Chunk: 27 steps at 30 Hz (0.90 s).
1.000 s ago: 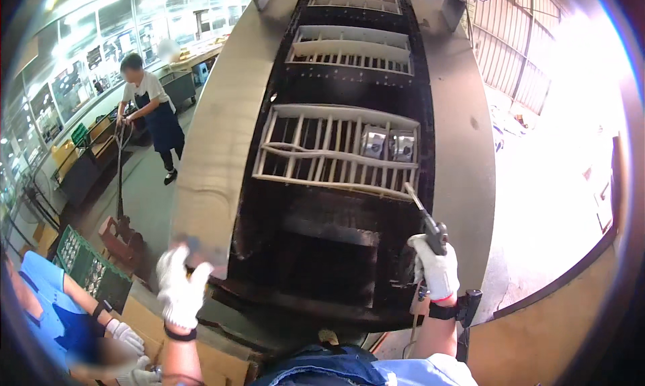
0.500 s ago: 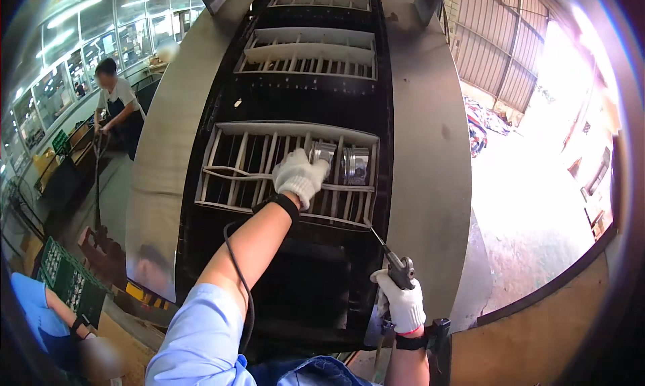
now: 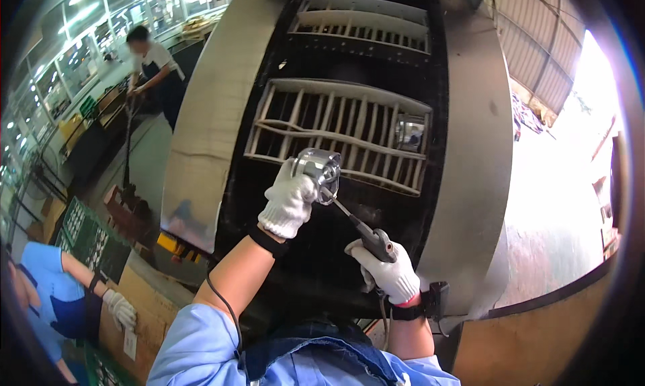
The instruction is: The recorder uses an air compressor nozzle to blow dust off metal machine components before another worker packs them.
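Over the conveyor (image 3: 470, 151) — left hand (image 3: 290, 199) grips metal part (image 3: 318, 165), right hand's (image 3: 390, 273) tool (image 3: 366, 233) touching.

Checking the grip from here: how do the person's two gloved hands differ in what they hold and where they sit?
The left hand is raised higher and wraps a shiny round metal part; the right hand sits lower, nearer the body, gripping a dark-handled tool with a thin metal nozzle. The nozzle tip points up at the part in the left hand. Both hands wear white knit gloves and work over the cream slatted rack.
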Motion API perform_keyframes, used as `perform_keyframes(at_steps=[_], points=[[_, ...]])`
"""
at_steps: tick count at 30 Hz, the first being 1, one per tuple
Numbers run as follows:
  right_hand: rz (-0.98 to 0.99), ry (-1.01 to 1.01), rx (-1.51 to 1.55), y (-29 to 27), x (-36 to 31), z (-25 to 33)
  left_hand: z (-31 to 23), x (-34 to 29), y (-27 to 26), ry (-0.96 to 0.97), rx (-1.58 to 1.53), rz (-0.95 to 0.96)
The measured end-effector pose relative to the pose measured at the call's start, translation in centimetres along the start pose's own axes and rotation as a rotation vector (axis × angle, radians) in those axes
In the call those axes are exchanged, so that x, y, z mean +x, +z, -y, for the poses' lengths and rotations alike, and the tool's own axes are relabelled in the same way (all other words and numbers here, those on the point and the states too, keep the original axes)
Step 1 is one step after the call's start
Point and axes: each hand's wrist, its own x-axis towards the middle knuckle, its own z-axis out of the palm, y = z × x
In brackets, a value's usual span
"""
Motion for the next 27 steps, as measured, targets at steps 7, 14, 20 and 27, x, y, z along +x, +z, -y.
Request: perform_keyframes(at_steps=[7,14,20,27], points=[[0.184,0.091,-0.054,4.9,-0.5,-0.4,-3.8,-6.0,-4.4,0.114,-0.093,-0.095],[0.301,0.027,0.026,8.9,-2.0,-1.1,-6.4,-12.3,-9.0,0.934,1.181,-0.166],[0.362,0.060,-0.105,12.2,-2.7,0.2,-7.7,-15.5,-10.7,0.464,0.371,-0.314],[0.543,0.078,-0.111,15.7,-2.9,-0.4,-8.5,-19.7,-15.0,0.413,0.070,-0.337]])
